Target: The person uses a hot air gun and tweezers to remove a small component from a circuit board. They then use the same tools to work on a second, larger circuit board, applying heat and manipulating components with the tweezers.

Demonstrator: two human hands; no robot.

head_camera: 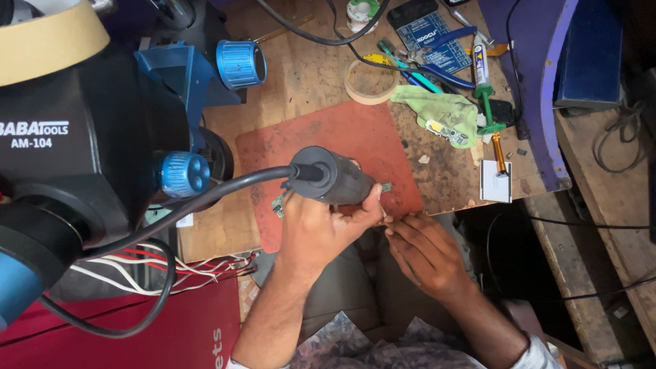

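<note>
My left hand (pixel 321 229) is clamped on the heat gun (pixel 335 179), its long axis along the mat (pixel 362 137), nozzle toward the board (pixel 387 186); right hand (pixel 424 249) pinches just below it.

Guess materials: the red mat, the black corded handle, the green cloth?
Red rectangular mat: likely silicone or rubber, matte, scuffed and stained. Black cylindrical corded tool handle in the left hand: looks like moulded plastic, dull sheen. Crumpled light-green cloth: soft woven fabric, folds visible.
</note>
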